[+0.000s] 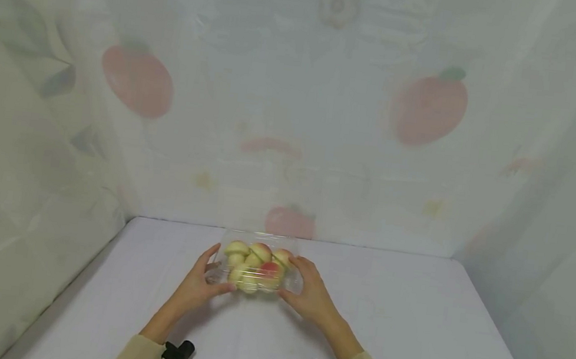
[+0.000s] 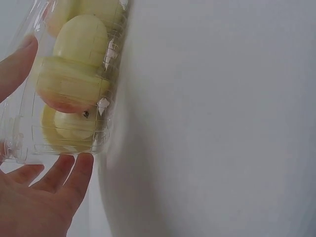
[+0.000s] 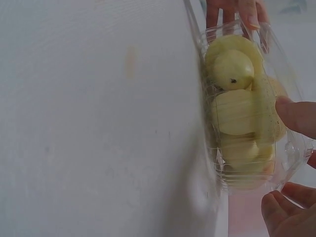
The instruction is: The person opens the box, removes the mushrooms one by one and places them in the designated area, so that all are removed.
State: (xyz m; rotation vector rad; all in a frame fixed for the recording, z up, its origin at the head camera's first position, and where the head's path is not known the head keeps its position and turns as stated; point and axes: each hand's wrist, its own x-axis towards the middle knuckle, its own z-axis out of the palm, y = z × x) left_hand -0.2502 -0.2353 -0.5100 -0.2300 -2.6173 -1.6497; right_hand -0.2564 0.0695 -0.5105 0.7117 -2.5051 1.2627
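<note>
White table [image 1: 389, 321]; lower centre, your left grip [image 1: 196, 285] and right grip [image 1: 314, 297], half-spread, hold a box [image 1: 259, 238] of fruit [image 1: 260, 253] by its ends. Likely steadying; moving it calls for even pressure.

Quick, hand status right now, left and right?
Left hand: closed, gripping the left end of the clear plastic container.
Right hand: closed, gripping the right end of the same container.
</note>
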